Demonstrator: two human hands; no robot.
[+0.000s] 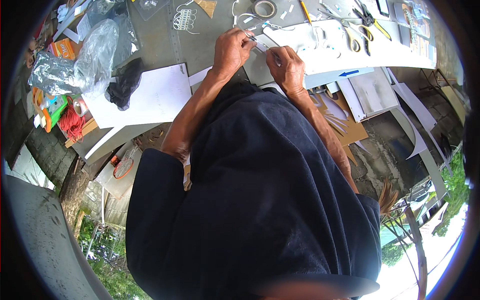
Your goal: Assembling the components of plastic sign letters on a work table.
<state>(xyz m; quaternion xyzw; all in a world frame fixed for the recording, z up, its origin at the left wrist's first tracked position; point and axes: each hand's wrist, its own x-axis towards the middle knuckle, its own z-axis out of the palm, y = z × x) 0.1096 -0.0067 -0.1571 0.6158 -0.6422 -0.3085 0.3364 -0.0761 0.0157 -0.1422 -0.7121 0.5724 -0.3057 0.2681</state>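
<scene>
I see the small white piece (261, 46) between the two hands, over the grey tabletop (200, 47). It looks narrow and slightly tilted, and a thin white wire (239, 22) runs near its upper end; finer details are too small for me. The left hand (233, 50) has its fingertips nearly closed, pinching this upper end. The right hand (287, 69) curls its fingers beside the lower end, with something dark at the thumb; I cannot tell how firmly it grips. The white panel (380, 56) has its edge just beside my right hand. The tape roll (274, 11) lies near, beyond the hands. Leftward, bare tabletop gives room.
</scene>
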